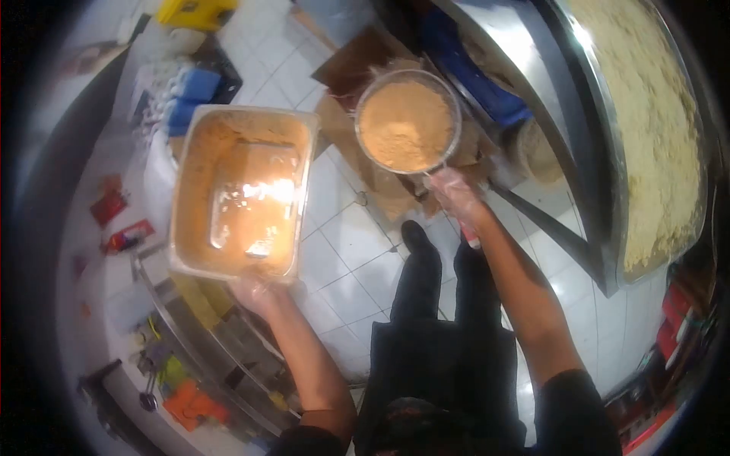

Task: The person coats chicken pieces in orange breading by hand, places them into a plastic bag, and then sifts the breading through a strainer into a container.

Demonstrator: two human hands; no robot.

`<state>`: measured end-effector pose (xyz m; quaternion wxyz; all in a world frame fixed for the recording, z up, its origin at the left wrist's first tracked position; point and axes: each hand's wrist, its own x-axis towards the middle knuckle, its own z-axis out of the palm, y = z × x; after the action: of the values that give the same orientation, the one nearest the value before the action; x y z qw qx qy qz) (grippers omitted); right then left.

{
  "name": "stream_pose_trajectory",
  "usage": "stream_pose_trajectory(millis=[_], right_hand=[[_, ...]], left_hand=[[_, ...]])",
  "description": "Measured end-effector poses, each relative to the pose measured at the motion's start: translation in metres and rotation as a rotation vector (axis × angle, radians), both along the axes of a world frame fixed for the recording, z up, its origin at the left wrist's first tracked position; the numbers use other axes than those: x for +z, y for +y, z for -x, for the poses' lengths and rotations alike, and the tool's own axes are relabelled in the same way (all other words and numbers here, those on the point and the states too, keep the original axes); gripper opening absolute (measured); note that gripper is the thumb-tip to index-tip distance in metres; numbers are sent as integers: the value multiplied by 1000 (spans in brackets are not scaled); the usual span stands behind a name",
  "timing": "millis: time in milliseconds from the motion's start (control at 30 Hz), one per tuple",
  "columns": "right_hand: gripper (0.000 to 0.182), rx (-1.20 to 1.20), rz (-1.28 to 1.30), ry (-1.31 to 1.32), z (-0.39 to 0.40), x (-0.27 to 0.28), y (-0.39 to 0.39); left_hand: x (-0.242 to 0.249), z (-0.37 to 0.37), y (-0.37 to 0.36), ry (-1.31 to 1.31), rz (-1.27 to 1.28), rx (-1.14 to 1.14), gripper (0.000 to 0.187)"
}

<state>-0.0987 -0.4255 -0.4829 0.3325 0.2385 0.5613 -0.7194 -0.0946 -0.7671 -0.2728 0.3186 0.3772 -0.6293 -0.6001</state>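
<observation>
A deep metal pan (190,190) is at the left, its inside coated with an orange residue and its bottom shiny. My left hand (260,295), in a clear plastic glove, is closed on the near rim of this pan. To the right, a round sieve (358,114) is heaped with pale orange powder (407,125). Its handle is wrapped by my right hand (458,196), also gloved, and a red handle end (471,235) shows below the palm. Pan and sieve are both held up above the floor, apart from each other.
At the right stands a large metal-edged tray (631,262) full of a pale yellow crumbly mass (658,144). Cardboard (357,68) lies on the white tiled floor (342,243) beyond the sieve, beside a blue object (479,76). Metal shelving (205,334) runs along the lower left.
</observation>
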Motion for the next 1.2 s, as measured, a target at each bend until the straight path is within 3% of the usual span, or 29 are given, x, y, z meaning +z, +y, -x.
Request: stream_pose_trajectory(millis=[67, 167, 233, 333, 467, 600, 800, 900, 1033, 1200], right_hand=[[18, -310, 241, 145, -13, 32, -6], [17, -164, 157, 65, 1, 101, -10], [16, -104, -100, -128, 7, 149, -15], [16, -114, -7, -110, 6, 211, -23], [20, -63, 42, -110, -2, 267, -20], [21, 98, -17, -108, -6, 335, -20], [20, 130, 5, -133, -56, 398, -33], [21, 231, 26, -212, -88, 441, -29], [22, 186, 77, -250, -134, 459, -12], [21, 172, 43, -206, -181, 505, 23]], left_hand=[[-6, -18, -26, -14, -4, 10, 39], [-16, -30, -52, 86, -192, 9, 42], [-13, -37, -62, 33, -263, 12, 47], [2, -46, -80, 40, -372, -89, 58], [-4, -56, -93, -132, -492, -107, 57], [43, -48, -64, -291, -519, -211, 55], [98, -54, -68, -428, -553, -540, 42], [145, -50, -55, -497, -481, -701, 35], [203, -44, -34, -630, -349, -902, 36], [232, -47, -9, -609, -133, -1109, 35]])
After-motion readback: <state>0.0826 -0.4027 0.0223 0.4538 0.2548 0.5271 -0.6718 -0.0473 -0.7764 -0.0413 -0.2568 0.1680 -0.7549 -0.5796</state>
